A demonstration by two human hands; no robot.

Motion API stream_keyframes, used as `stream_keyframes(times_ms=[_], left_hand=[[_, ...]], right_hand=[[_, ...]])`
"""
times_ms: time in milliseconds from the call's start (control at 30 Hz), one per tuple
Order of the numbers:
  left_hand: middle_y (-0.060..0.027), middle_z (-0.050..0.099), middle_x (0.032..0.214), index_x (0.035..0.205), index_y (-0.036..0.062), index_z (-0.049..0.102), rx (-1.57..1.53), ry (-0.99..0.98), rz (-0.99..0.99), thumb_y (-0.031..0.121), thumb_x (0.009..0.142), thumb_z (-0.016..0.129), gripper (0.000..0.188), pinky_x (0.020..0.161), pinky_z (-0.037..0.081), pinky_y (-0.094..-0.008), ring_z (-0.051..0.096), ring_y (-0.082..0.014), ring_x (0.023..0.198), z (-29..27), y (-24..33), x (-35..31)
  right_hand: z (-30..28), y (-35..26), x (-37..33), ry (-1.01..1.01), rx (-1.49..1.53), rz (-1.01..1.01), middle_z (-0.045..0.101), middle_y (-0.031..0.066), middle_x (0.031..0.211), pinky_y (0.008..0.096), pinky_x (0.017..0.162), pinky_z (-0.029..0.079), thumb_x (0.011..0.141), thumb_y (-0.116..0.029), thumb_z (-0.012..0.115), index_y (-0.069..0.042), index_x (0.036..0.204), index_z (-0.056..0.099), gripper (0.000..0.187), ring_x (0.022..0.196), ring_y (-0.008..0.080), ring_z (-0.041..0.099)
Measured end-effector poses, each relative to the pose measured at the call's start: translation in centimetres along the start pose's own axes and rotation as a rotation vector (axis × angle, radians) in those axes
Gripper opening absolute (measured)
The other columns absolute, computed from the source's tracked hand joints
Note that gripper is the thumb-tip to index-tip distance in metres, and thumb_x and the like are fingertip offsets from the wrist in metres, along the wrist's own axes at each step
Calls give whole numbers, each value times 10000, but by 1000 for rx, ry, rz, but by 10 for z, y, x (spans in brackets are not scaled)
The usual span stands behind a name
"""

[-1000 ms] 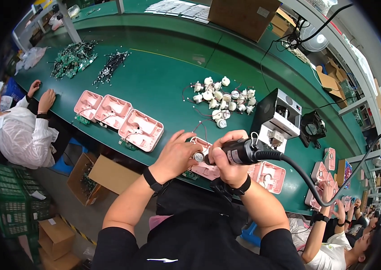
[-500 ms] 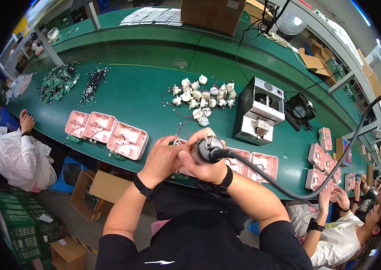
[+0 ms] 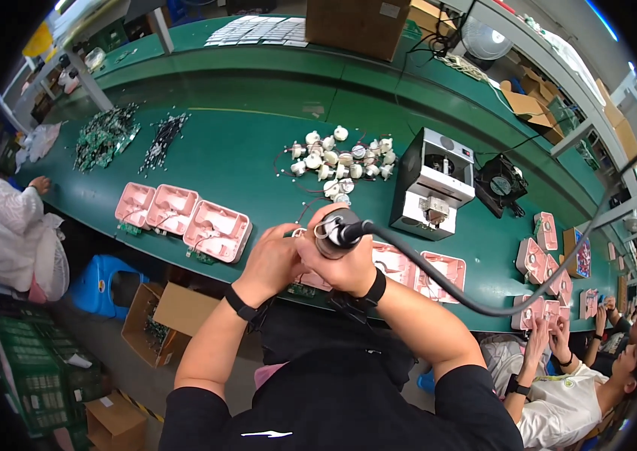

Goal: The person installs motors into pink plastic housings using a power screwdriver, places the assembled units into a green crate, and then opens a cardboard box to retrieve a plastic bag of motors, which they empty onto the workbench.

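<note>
My right hand [image 3: 352, 269] is wrapped round an electric screwdriver [image 3: 333, 234], a dark upright cylinder with a wire hanging loop and a thick black cable [image 3: 439, 279] on top. Against it, my left hand [image 3: 267, 261] has its fingers bent together; what they hold is hidden. Both hands are over a pink plastic housing [image 3: 314, 281], mostly covered by them. More open pink housings lie in the row: one [image 3: 218, 230] on the left with wires and a green board at its edge, another [image 3: 445, 276] on the right. The screwdriver's tip cannot be seen.
White round motors [image 3: 345, 158] with wires are heaped beyond my hands. A silver-black machine [image 3: 436, 184] and a black fan [image 3: 500, 184] stand at right. Circuit boards [image 3: 104, 139] and dark wired parts [image 3: 164, 140] lie far left. Co-workers' hands [image 3: 548, 338] work at right.
The screwdriver and my right hand have shifted slightly left, with the cable following. At left, a co-worker has moved back from the table edge; at right, a co-worker's hands have moved onto the pink housings.
</note>
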State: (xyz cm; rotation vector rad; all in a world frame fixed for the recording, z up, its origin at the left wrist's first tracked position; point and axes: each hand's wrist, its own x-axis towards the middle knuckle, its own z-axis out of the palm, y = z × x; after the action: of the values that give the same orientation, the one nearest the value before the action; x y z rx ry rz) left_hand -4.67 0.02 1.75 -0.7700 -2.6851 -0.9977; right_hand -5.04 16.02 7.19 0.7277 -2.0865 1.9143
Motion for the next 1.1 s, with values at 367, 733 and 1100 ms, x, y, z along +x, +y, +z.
stream_keyframes(times_ms=[367,733,1100], left_hand=[[-88,688,924,921,64,682,46,-135,-65,151,612,805,344,896,455,-423,547,-321,1131,-3,14,4],[-83,676,1017,990,71,677,26,-162,-15,152,609,816,413,924,455,-424,533,-325,1155,20,37,20],[-166,535,1269,1276,51,486,-214,58,-240,133,638,831,730,928,469,-400,528,-360,1146,35,44,8]], right_hand=[[-144,-49,3,434,173,-155,509,94,670,318,506,462,897,-76,543,-32,1057,395,222,524,173,515],[-189,-16,26,507,2,-31,517,82,664,296,489,443,896,-69,554,-10,986,446,151,502,167,501],[-95,-50,4,143,419,-78,510,82,698,317,523,454,902,-121,569,-82,1053,375,249,524,166,487]])
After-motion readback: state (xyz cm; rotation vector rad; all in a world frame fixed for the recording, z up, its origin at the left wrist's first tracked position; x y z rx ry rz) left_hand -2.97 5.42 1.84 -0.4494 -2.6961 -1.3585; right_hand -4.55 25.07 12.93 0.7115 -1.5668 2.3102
